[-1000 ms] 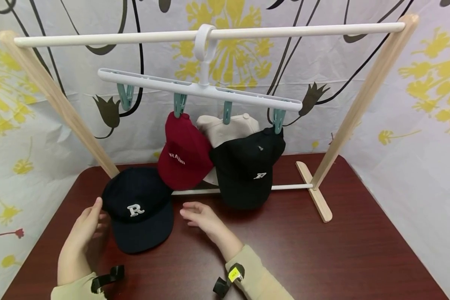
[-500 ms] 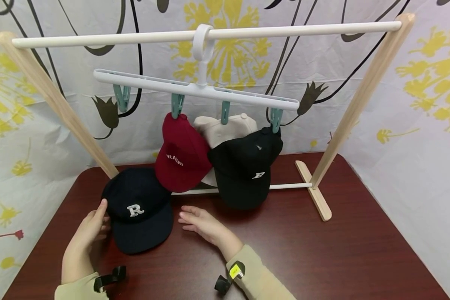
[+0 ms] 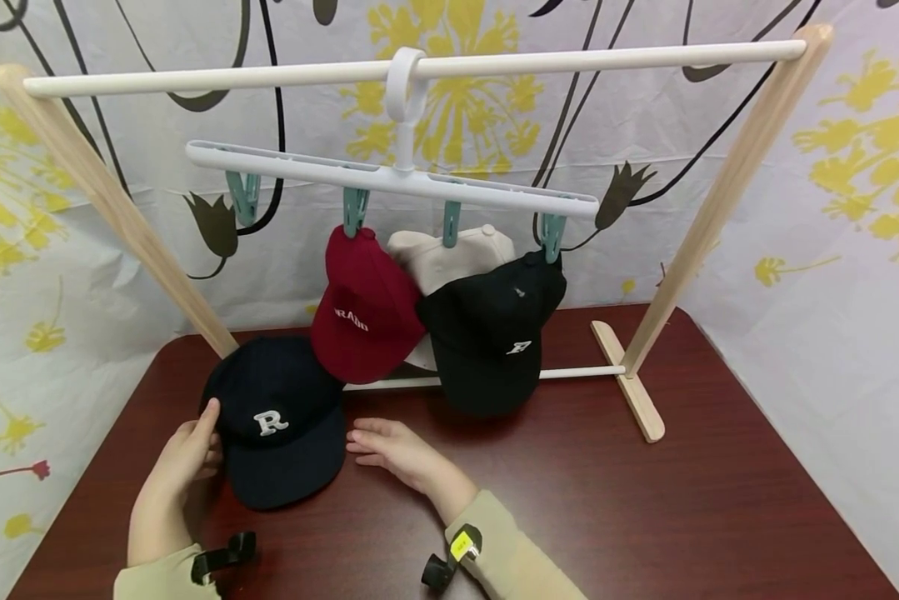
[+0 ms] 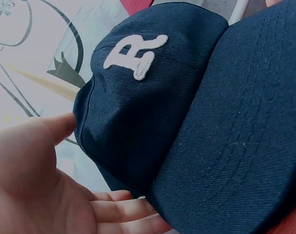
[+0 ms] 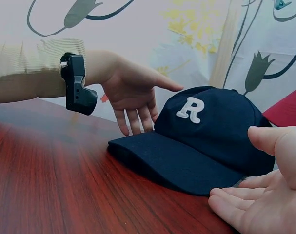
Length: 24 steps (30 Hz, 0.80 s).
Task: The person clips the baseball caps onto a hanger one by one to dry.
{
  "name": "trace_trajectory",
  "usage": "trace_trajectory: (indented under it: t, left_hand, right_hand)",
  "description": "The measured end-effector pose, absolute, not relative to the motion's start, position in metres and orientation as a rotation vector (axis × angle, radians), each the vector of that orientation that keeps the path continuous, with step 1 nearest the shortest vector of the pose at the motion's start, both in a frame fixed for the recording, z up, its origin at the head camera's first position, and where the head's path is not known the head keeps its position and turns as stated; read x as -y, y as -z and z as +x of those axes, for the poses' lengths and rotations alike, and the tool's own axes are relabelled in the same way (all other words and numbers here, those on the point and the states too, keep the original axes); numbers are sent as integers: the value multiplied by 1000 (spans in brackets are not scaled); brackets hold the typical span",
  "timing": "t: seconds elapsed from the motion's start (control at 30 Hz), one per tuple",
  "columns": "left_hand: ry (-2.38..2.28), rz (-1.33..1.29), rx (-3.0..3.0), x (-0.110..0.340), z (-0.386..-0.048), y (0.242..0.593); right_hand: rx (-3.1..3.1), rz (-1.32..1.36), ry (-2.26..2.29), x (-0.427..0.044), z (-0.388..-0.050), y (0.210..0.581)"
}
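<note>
A navy baseball cap (image 3: 287, 467) with a white letter R on its front rests on the table, brim toward me. My left hand (image 3: 172, 471) is at its left side, the thumb touching the crown; in the left wrist view the straight fingers (image 4: 121, 212) lie along its lower edge. My right hand (image 3: 400, 454) is just right of the brim with fingers extended; in the right wrist view its fingertips are close to the cap (image 5: 211, 136), and contact there is hard to tell. Neither hand grips the cap.
A wooden rack with a white rod (image 3: 569, 63) holds a tilted white hanger (image 3: 307, 168) with teal clips (image 3: 245, 200). A red cap (image 3: 367, 308), a beige cap (image 3: 456, 252) and a black cap (image 3: 486, 333) hang there. The leftmost clip holds nothing. The dark red table (image 3: 644, 517) lies below.
My left hand has shifted slightly right, its thumb now over the cap's left side. The right hand has moved a little left, closer to the brim. The cap stays nearly in place.
</note>
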<state>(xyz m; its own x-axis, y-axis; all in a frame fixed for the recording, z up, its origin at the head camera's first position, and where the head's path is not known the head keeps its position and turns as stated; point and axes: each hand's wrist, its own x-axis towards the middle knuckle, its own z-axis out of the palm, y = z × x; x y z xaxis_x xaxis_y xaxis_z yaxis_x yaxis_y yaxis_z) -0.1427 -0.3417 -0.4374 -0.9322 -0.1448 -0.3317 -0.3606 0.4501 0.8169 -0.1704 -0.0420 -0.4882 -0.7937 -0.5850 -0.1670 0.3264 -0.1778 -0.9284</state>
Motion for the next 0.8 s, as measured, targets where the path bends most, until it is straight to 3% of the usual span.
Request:
trace_trajectory:
  t: [0.8]
  left_hand:
    - [-1440,-457,-2513,343,-141,434]
  right_hand:
    - [-1550,-321,1993,44,-169,487]
